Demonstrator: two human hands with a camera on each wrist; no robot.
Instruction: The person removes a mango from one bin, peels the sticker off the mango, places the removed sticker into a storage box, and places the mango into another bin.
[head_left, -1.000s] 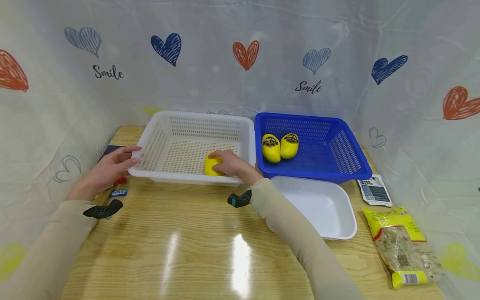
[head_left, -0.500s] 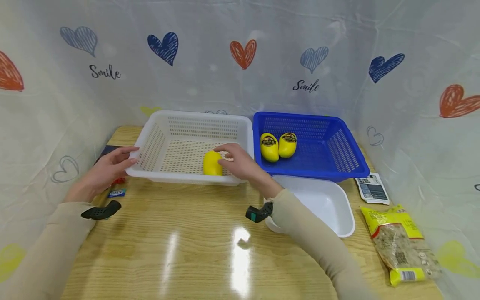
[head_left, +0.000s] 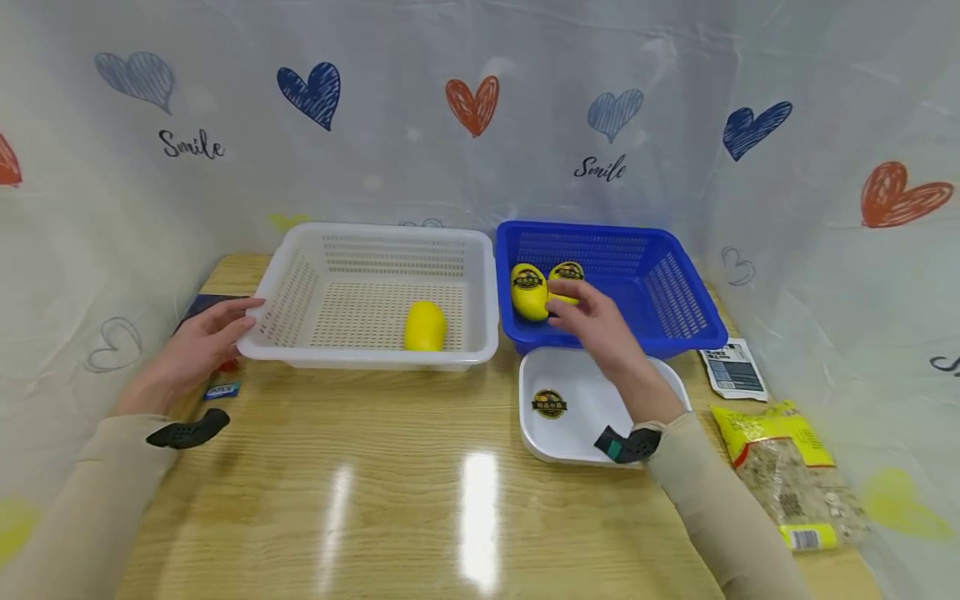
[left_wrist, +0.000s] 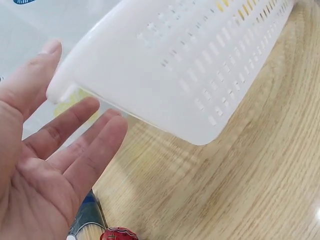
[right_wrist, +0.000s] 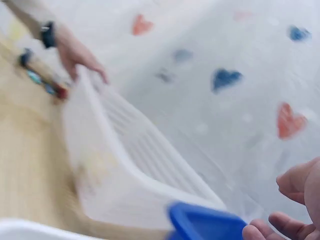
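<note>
My left hand (head_left: 197, 348) touches the front left corner of the white basket (head_left: 375, 358). In the left wrist view, its fingers (left_wrist: 100, 150) are extended around the basket's rim, some below it. One yellow mango (head_left: 425, 326) lies in the front right part of this basket, no label showing. My right hand (head_left: 603, 329) is over the front of the blue basket (head_left: 697, 321), fingers slightly bent and apart, holding nothing. Beyond the fingertips lie two yellow mangoes with dark labels, the left mango (head_left: 528, 298) in full view and the right mango (head_left: 564, 287) partly hidden by the hand.
A shallow white tray (head_left: 570, 446) with a round dark label (head_left: 550, 404) stands before the blue basket. On the right lie a flat packet (head_left: 735, 371) and a yellow-topped bag (head_left: 783, 467). A small blue packet (head_left: 222, 391) lies near the left wrist. A printed curtain (head_left: 375, 167) encloses the table.
My right hand has let go of the mango in the white basket and moved right, over the blue basket. The left hand has stayed at the white basket's corner. The view has shifted slightly.
</note>
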